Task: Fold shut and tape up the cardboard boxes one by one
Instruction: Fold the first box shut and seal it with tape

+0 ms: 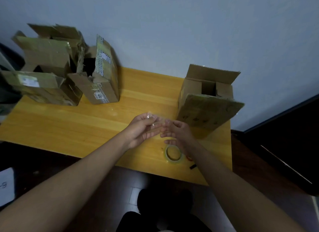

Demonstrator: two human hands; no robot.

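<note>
Holding a short strip of clear sticky tape [154,122] between both hands above the yellow wooden table [86,128], you are pinching one crumpled end with the fingers of your left hand [144,129] while your right hand [177,130] is gripping the other end, palm turned inward. Just below your right wrist, a round roll of clear tape [173,153] is lying flat near the table's front edge, with a small dark object [193,166] beside it. Farther back on the right, a plain brown cardboard box [207,100] is standing with its flaps open, the front flap hanging toward you. At the far left, two battered, tape-covered cardboard boxes [57,69] are sitting open against the pale wall [189,24].
</note>
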